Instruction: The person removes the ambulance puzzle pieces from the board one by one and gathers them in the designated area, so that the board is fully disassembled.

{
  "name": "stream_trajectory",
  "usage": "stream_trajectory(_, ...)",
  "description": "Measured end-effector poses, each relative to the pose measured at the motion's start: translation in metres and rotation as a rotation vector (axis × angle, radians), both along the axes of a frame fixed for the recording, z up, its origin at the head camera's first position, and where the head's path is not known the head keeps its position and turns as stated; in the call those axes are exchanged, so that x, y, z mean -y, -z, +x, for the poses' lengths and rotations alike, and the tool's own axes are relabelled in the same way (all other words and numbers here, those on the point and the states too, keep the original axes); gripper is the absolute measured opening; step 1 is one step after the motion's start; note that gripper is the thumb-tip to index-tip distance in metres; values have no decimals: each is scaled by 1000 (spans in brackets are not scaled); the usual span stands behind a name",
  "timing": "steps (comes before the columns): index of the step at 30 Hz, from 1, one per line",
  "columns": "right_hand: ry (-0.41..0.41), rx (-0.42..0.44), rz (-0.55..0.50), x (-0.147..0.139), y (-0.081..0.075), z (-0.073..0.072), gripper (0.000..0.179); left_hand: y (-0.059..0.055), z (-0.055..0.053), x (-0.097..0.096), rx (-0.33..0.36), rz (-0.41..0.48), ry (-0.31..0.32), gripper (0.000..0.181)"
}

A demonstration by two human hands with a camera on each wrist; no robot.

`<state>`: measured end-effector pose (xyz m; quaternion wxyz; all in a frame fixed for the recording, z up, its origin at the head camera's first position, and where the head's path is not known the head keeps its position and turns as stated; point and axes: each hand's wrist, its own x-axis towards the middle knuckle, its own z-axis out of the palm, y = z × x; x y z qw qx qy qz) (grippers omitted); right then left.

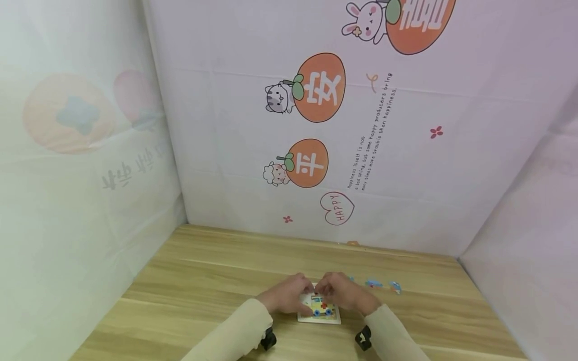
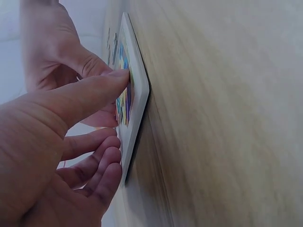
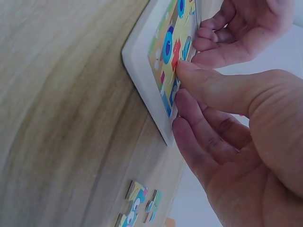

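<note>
A small jigsaw puzzle point(image 1: 318, 321) in a white-rimmed frame lies on the table; its picture shows a yellow ambulance with a red cross and blue wheels. My left hand point(image 1: 289, 295) holds its left side, thumb lying on the picture and curled fingers touching the far edge, as the left wrist view point(image 2: 71, 123) shows. From the right, my right hand point(image 1: 341, 292) has its thumb on the puzzle's face, near the red cross, in the right wrist view. Its bent fingers point(image 3: 189, 106) meet the far rim. Any loose piece between the fingertips is hidden.
Several loose blue puzzle pieces point(image 1: 374, 283) lie on the wooden table point(image 1: 217, 281), to the right of and beyond the puzzle. White printed cloth point(image 1: 244, 120) hangs along the back and both sides. Each wrist wears a black camera mount point(image 1: 268, 339).
</note>
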<state>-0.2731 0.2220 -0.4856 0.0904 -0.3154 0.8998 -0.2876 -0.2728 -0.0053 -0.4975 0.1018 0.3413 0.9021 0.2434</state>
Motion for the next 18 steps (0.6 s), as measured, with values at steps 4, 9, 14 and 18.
stream_trajectory(4, 12, -4, 8, 0, 0, 1, 26, 3, -1, -5, 11, 3, -17, 60)
stream_trajectory(9, 7, -30, 17, 1, -1, 3, 25, 6, -2, -8, 3, 11, -12, 62)
stream_trajectory(14, -2, -29, 17, 2, -2, 3, 26, 6, -3, -8, 28, 52, -12, 62)
stream_trajectory(18, -4, -16, 10, 3, -3, 2, 25, 5, -1, -7, 50, 79, -16, 60)
